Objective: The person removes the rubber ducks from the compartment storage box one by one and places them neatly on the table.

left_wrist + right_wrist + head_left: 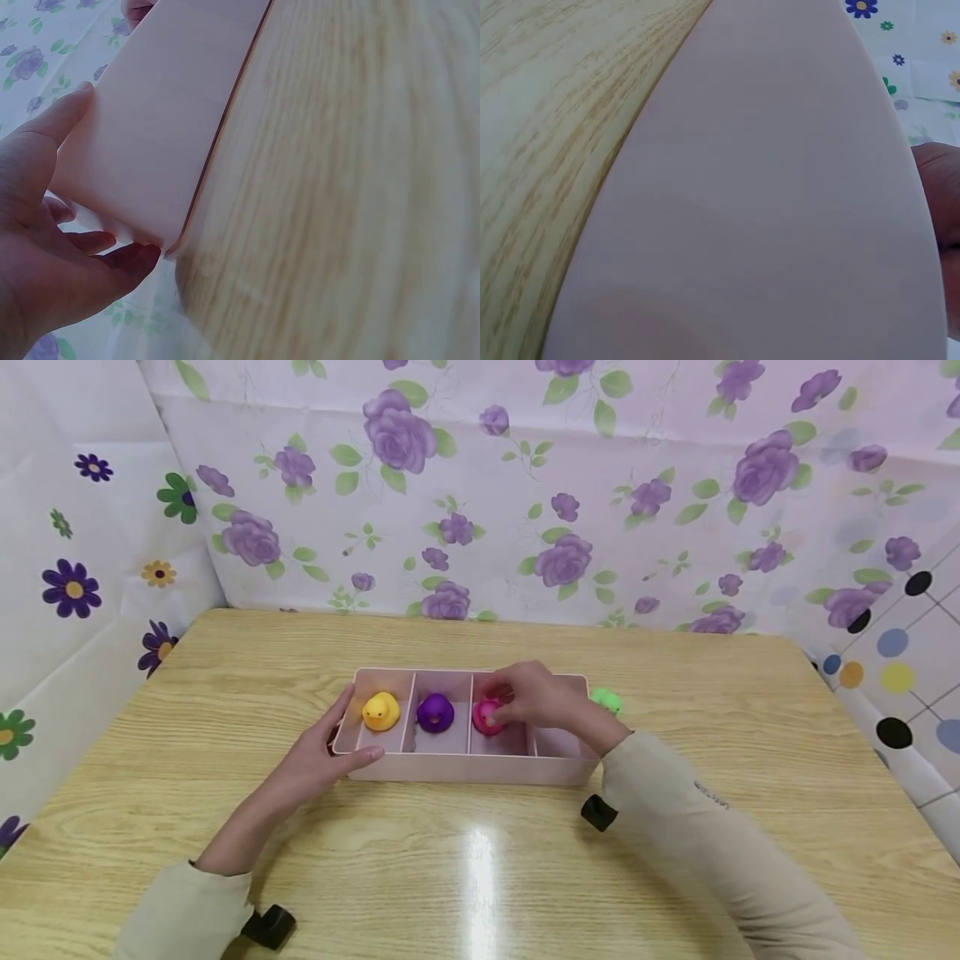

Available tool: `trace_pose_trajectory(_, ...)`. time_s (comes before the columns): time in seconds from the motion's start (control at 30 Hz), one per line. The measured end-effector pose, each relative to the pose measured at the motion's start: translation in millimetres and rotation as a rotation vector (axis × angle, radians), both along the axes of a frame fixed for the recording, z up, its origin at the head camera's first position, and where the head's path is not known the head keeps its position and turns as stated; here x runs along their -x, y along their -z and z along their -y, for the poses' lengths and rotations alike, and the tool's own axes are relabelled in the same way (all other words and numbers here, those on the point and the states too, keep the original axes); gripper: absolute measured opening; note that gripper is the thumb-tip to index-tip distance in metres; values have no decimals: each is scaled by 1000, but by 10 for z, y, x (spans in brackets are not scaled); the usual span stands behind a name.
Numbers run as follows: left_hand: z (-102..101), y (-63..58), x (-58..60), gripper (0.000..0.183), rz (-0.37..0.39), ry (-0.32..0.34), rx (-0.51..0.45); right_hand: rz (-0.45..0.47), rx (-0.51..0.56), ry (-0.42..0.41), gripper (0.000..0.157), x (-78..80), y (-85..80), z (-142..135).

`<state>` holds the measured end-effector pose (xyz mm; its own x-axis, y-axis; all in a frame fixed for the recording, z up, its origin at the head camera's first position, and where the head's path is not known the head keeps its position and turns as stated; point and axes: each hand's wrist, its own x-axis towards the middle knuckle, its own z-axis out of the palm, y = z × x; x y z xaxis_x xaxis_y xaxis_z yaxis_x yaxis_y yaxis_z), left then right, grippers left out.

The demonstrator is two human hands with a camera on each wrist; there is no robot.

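Note:
A long pale pink divided box (pixel 465 768) stands on the table. My left hand (pixel 311 762) holds its left end, thumb over the front rim and fingers along the end wall; the left wrist view shows this hand (pixel 52 240) around the corner. Inside, a yellow rubber duck (pixel 381 712) sits in the leftmost compartment and a purple rubber duck (pixel 436 713) in the one beside it. My right hand (pixel 542 700) reaches into the third compartment and pinches a pink rubber duck (pixel 487 717). The box's front wall (pixel 765 187) hides most of that hand in the right wrist view.
A green rubber duck (pixel 607 700) is on the table just past the box's right end, partly covered by the right forearm. The wood-grain table (pixel 420 860) meets a flowered sheet (pixel 480 527) at the back, with patterned sheets at both sides.

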<state>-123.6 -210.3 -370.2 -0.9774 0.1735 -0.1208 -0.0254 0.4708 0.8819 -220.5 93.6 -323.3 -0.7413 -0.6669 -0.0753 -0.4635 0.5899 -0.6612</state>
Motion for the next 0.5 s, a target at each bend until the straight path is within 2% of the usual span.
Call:
trace_pose_trajectory(0.17, -9, -2, -3, 102, 1, 1, 2, -32, -43, -9, 27, -13, 19, 39)
trace_pose_trajectory(0.3, -9, -2, -1, 102, 8, 0, 3, -80, -77, -34, 19, -19, 39, 65)
trace_pose_trajectory(0.5, -6, -1, 3, 103, 16, -7, 3, -203, -93, -64, 14, -30, 86, 100)
